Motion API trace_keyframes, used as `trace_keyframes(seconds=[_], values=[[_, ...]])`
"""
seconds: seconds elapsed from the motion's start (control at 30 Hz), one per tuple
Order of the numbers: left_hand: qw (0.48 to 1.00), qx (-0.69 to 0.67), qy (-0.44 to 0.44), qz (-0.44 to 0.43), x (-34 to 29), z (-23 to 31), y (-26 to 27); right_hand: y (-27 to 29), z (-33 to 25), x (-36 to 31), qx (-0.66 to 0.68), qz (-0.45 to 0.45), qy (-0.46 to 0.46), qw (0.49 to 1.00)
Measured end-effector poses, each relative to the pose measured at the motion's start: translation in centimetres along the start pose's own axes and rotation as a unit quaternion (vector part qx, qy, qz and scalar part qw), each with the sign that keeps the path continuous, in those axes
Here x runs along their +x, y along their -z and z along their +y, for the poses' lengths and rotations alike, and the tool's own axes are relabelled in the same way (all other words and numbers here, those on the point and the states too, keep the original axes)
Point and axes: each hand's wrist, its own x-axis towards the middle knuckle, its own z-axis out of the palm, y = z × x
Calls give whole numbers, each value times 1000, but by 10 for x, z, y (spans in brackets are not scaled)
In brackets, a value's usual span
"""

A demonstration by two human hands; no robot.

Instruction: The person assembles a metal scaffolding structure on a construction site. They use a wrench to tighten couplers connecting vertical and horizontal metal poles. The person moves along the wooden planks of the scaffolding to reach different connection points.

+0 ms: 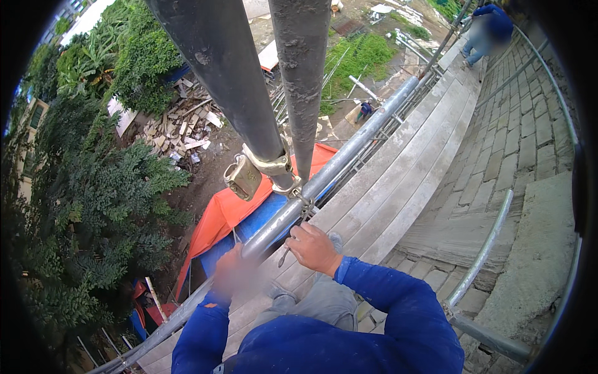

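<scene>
My right hand (pixel 314 249) is closed around a slim metal wrench (pixel 283 257), whose thin end shows below the fingers. Just above it, a scaffold clamp (pixel 300 198) with a bolt joins an upright tube to the long horizontal scaffold tube (pixel 349 146). To the left, my left hand (pixel 233 274) is at the lower stretch of that horizontal tube and seems to grip it; a blur covers much of it. Another brass-coloured clamp (pixel 244 177) hangs off the dark upright tube (pixel 218 68), higher up than the bolted one.
Grey planks (pixel 398 181) form a walkway under my feet, beside a block wall (pixel 498 143). A person in blue (pixel 492 28) is at its far end. Past the tube is a drop, with orange sheeting (pixel 227 206), rubble (pixel 184 124) and another person (pixel 364 111) below. A bent rail (pixel 486 255) curves at the right.
</scene>
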Motion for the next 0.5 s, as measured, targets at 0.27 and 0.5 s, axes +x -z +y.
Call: trace_keyframes(seconds=[0.27, 0.5], values=[[1000, 7, -6, 18, -2, -13, -12, 18, 27, -5, 287, 259, -138, 912], [1000, 20, -8, 16, 1, -11, -10, 27, 104, 4, 620, 326, -272, 660]])
